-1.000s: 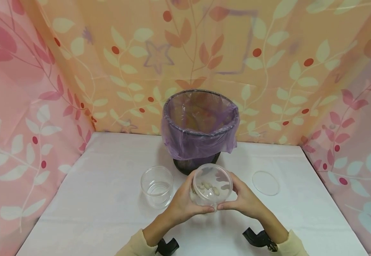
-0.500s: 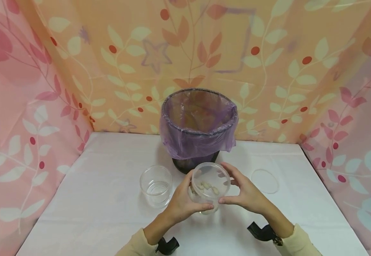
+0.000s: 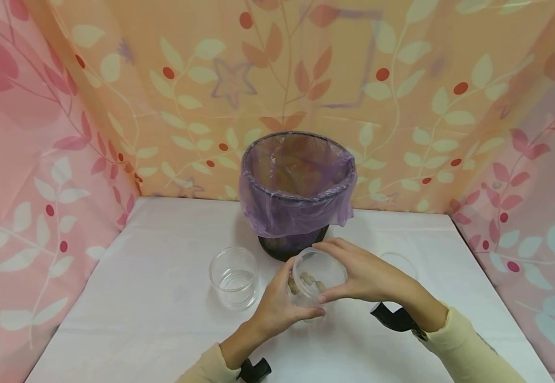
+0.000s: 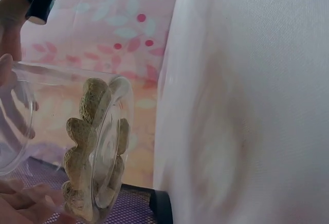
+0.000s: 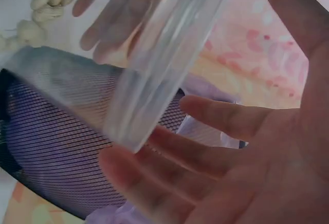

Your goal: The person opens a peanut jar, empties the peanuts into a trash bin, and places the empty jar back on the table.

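Note:
A clear lidded plastic jar [image 3: 301,295] holds several unshelled peanuts [image 4: 85,147] gathered near its base. My left hand [image 3: 272,306] grips the jar's side, thumb along the near wall. Across the jar's top, my right hand [image 3: 365,274] spans the lid [image 3: 324,266], thumb at the near rim and fingers at the far rim. In the right wrist view its fingertips lie right at the edge of the translucent lid [image 5: 164,75]. The jar is tilted over the table, in front of the bin.
A mesh bin with a purple liner bag [image 3: 296,218] stands behind the jar. Left of my hands is a clear round container [image 3: 234,276]. A thin clear disc [image 3: 402,260] lies to the right, partly hidden by my right arm. Patterned curtains [image 3: 200,106] enclose the white table [image 3: 152,276].
My right hand loosened from the jar's right side and turned over its top to the rim. The jar is tilted more, and the right forearm swung outward, now overlapping the disc.

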A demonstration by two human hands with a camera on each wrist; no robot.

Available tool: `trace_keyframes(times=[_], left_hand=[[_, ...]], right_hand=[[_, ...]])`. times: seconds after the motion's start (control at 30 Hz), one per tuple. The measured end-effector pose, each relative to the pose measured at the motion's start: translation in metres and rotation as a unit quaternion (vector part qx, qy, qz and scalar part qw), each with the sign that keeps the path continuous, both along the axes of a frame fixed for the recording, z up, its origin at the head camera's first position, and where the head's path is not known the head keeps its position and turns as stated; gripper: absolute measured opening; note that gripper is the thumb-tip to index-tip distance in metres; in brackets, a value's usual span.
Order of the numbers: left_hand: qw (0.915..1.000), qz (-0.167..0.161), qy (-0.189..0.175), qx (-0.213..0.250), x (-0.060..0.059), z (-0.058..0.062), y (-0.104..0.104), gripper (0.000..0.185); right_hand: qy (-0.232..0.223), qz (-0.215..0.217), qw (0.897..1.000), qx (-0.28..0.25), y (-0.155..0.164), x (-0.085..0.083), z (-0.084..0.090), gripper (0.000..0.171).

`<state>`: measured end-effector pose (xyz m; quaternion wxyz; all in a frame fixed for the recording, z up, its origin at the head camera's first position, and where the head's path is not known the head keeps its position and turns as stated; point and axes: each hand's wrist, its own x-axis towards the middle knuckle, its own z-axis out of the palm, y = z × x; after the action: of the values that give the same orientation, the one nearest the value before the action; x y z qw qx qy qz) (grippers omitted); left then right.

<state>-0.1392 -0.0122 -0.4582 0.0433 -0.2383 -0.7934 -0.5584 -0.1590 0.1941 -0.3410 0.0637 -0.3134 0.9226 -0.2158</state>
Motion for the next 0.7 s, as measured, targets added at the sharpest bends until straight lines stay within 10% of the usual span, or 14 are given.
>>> trace_keyframes(times=[0.7], left_hand=[[0.9988, 0.006, -0.014, -0.047, 0.005, 0.004, 0.001, 0.102]], right_hand=[[0.003, 0.033, 0.994, 0.106, -0.020, -0.001, 0.015, 0.084]])
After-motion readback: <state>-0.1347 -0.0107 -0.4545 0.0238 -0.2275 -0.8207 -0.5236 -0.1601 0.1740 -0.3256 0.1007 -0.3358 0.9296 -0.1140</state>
